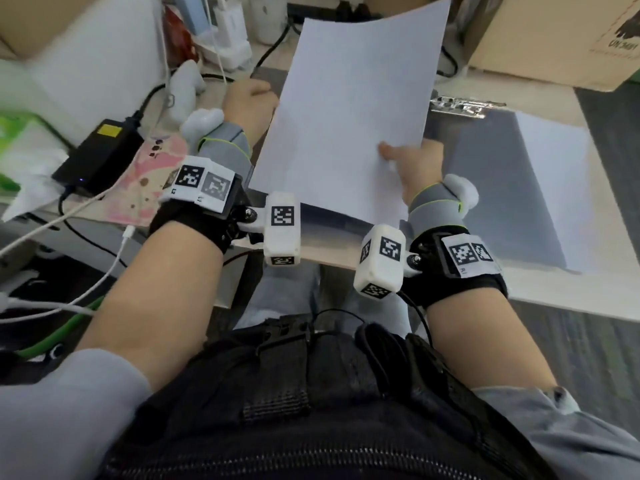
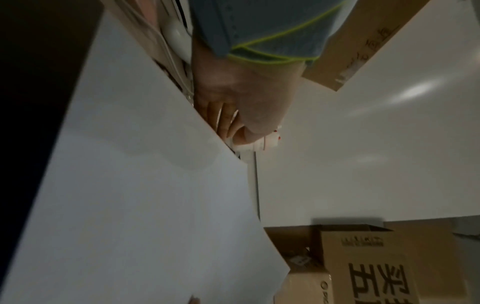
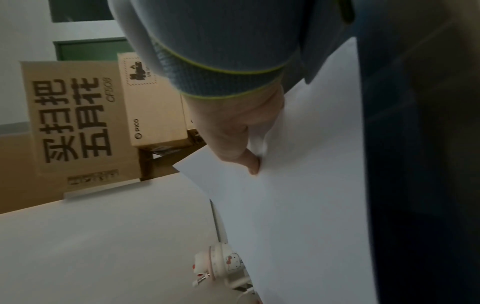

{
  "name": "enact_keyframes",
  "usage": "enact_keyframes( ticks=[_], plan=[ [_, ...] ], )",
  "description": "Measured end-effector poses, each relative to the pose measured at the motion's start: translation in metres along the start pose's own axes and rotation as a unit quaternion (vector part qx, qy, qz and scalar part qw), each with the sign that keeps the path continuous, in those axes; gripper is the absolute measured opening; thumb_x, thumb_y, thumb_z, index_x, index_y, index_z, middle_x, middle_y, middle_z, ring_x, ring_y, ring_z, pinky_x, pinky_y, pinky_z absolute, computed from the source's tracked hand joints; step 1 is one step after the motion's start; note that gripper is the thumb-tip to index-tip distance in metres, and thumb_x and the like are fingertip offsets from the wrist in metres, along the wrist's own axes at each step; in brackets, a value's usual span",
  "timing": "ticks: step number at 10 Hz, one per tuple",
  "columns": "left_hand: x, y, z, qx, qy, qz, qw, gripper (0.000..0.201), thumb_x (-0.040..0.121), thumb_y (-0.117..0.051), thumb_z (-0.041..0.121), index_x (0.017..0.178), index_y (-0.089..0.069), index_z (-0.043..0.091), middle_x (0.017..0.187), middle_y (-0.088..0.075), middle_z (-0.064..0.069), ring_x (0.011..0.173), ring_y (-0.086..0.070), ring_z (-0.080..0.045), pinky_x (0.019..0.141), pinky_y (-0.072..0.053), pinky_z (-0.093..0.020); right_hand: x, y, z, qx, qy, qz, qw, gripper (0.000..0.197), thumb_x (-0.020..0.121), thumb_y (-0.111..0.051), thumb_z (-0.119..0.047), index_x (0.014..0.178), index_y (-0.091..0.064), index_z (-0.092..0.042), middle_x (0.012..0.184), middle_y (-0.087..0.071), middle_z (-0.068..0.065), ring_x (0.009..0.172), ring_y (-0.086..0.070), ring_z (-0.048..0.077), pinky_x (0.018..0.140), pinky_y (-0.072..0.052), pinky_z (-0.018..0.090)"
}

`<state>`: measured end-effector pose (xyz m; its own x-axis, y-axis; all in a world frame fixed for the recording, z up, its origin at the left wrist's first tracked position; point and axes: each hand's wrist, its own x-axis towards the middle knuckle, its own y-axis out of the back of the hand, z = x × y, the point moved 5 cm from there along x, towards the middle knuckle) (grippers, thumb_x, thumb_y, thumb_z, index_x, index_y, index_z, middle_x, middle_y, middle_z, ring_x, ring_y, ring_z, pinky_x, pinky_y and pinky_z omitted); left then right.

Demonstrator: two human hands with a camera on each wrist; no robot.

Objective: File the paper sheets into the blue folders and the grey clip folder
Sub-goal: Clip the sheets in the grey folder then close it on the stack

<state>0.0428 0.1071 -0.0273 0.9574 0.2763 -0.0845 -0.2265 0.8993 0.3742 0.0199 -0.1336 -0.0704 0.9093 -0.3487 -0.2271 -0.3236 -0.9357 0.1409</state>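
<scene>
I hold one white paper sheet (image 1: 353, 109) tilted up over the table with both hands. My left hand (image 1: 247, 102) grips its left edge, and in the left wrist view its fingers (image 2: 223, 119) disappear behind the sheet (image 2: 130, 205). My right hand (image 1: 415, 168) pinches the lower right edge with the thumb on top; the right wrist view shows that thumb (image 3: 253, 164) pressed on the paper (image 3: 298, 205). To the right on the table lies the open grey clip folder (image 1: 485, 195) with its metal clip (image 1: 464, 106) at the far end and a white sheet (image 1: 557, 188) inside. No blue folder shows.
A black power adapter (image 1: 100, 154) with cables lies at the left beside a pink patterned mat (image 1: 138, 178). A cardboard box (image 1: 554, 36) stands at the back right. White chargers (image 1: 228, 26) stand behind the sheet. The table's near edge runs just past my wrists.
</scene>
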Motion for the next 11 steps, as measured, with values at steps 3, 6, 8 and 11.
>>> enact_keyframes(
  ticks=[3, 6, 8, 11],
  plan=[
    [0.005, 0.048, -0.051, 0.019, 0.102, 0.115, 0.988, 0.034, 0.092, -0.042, 0.017, 0.061, -0.035, 0.028, 0.065, -0.038, 0.01, 0.077, -0.046, -0.018, 0.072, -0.04, -0.024, -0.009, -0.019, 0.018, -0.063, -0.039, -0.009, 0.997, 0.035, 0.078, -0.072, -0.011, 0.111, -0.064, -0.003, 0.101, -0.065, 0.006, 0.086, -0.058, 0.02, 0.076, -0.043, 0.023],
    [0.008, 0.045, -0.085, 0.028, 0.14, -0.003, 0.99, 0.032, 0.094, -0.047, 0.015, 0.064, -0.04, 0.025, 0.069, -0.043, 0.008, 0.066, -0.047, -0.01, 0.074, -0.044, -0.026, -0.013, -0.038, 0.013, -0.131, -0.051, -0.021, 0.99, 0.029, 0.076, -0.073, -0.017, 0.102, -0.064, -0.008, 0.075, -0.059, -0.001, 0.076, -0.056, 0.024, 0.072, -0.045, 0.028],
    [0.011, 0.038, -0.095, 0.046, 0.124, -0.054, 0.99, 0.033, 0.096, -0.047, 0.015, 0.065, -0.042, 0.024, 0.07, -0.042, 0.01, 0.065, -0.041, -0.006, 0.061, -0.037, -0.012, -0.016, -0.047, 0.011, -0.168, -0.046, -0.017, 0.985, 0.046, 0.069, -0.075, -0.022, 0.11, -0.062, -0.004, 0.093, -0.064, 0.007, 0.08, -0.058, 0.025, 0.074, -0.048, 0.03],
    [0.006, 0.038, -0.091, 0.106, 0.135, -0.113, 0.979, 0.02, 0.085, -0.051, 0.018, 0.066, -0.046, 0.02, 0.076, -0.05, -0.003, 0.07, -0.045, -0.02, 0.062, -0.039, -0.029, -0.016, -0.046, 0.009, -0.206, -0.027, -0.002, 0.978, 0.042, 0.073, -0.073, -0.02, 0.11, -0.061, -0.002, 0.101, -0.066, 0.009, 0.09, -0.063, 0.026, 0.08, -0.052, 0.031]
  ],
)
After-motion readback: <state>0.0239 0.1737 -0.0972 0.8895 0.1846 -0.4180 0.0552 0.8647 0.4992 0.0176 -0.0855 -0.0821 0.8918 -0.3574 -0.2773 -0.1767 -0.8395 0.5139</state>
